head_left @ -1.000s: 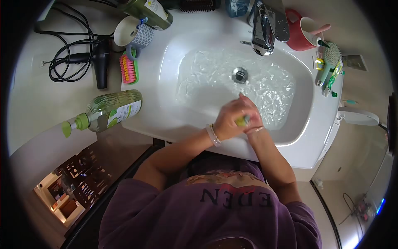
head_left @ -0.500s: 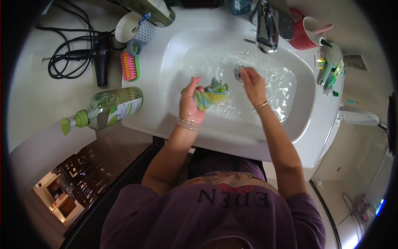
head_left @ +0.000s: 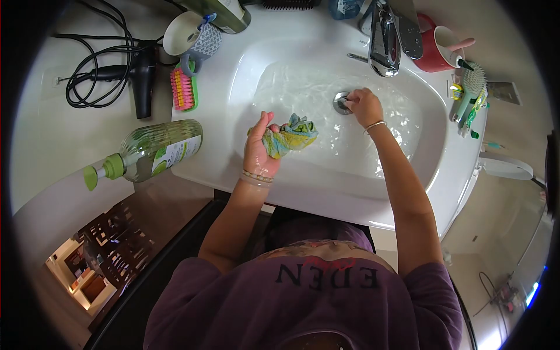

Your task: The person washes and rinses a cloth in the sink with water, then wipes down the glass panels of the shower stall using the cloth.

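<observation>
My left hand [head_left: 261, 143] is wrapped round a wet, bunched-up cloth [head_left: 287, 139], patterned in yellow, green and blue, above the left part of the sink [head_left: 236, 151]. Water [head_left: 303, 87] stands in the basin, rippling. At the basin's bottom, my right hand [head_left: 366, 108] has its fingers pinched together on the round metal drain stopper [head_left: 341, 102]. The fingertips partly cover the stopper's right side.
The chrome faucet [head_left: 385, 49] overhangs the sink's back. A pink-and-yellow brush [head_left: 184, 90], a patterned mug [head_left: 204, 44], a pump bottle [head_left: 163, 149] and a hair dryer [head_left: 142, 79] lie left. A red cup [head_left: 431, 49] and a hairbrush [head_left: 471, 84] sit right.
The water's surface has calmed, and the drain shows more plainly. My right hand has shifted slightly right, its fingers still at the stopper. My left hand has moved slightly left with the cloth.
</observation>
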`<state>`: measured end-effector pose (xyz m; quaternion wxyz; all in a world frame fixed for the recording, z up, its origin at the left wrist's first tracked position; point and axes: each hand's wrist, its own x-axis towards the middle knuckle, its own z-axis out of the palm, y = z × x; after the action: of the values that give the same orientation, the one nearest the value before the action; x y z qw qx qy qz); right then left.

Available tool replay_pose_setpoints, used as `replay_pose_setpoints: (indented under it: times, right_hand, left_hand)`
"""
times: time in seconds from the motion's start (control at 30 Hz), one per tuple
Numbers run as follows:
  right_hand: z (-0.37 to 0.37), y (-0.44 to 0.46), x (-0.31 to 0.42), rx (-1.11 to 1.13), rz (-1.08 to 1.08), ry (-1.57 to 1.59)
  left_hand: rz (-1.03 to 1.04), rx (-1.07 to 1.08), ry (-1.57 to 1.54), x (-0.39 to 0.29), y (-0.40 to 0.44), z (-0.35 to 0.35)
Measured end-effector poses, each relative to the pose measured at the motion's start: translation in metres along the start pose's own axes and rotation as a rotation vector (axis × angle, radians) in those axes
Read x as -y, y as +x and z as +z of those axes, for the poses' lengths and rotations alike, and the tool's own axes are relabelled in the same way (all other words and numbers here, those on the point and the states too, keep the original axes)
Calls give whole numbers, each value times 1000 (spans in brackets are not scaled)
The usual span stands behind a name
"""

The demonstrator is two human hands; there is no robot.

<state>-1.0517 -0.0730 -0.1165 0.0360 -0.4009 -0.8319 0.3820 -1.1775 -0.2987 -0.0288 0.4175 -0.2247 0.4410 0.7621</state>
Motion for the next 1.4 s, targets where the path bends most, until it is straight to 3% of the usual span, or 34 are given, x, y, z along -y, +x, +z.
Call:
replay_pose_setpoints:
  times: [0.9,1.4]
  right_hand:
    - [-1,-5,3,6,43,46]
    - [7,-22,4,-121,-60,21]
  left_hand:
    - [-46,8,9,-1,2,1]
    - [-72,2,12,1,5,1]
